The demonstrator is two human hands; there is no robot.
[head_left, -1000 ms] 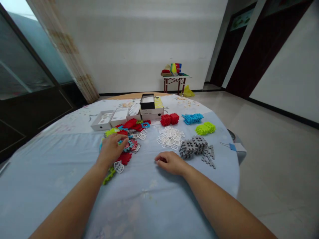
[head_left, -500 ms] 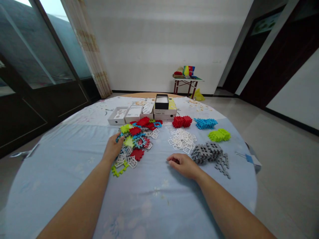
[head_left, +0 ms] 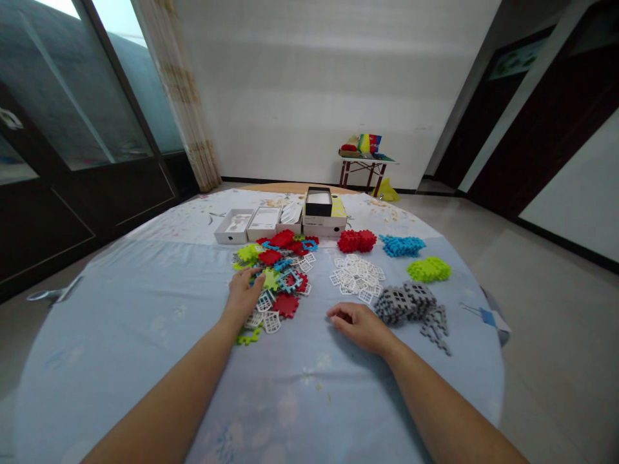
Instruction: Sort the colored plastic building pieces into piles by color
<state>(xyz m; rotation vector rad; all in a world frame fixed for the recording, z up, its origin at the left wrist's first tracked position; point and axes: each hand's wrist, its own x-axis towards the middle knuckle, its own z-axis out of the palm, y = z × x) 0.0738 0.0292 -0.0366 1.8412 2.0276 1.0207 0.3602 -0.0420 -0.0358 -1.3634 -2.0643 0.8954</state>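
My left hand (head_left: 244,293) lies against the left side of a mixed heap of flat interlocking plastic pieces, its thumb and fingers apart. Under its fingertips are a bit of blue and a lime-green piece (head_left: 271,278). The heap also has red pieces (head_left: 286,305), blue pieces (head_left: 290,280) and white grid pieces (head_left: 271,321). My right hand (head_left: 360,325) rests on the cloth with fingers curled in and nothing visible in them. Just beyond it are a pile of grey pieces (head_left: 403,301) and a spread of white grid pieces (head_left: 358,276).
Further back lie a red pile (head_left: 356,241), a blue pile (head_left: 402,245) and a lime-green pile (head_left: 429,269). Open white boxes (head_left: 235,227) and a black box (head_left: 318,202) stand behind the heap. A light blue cloth (head_left: 285,399) covers the round table.
My left hand has moved right, and the mixed heap has shifted right with it. My right hand stays in its place. The view has tilted slightly.
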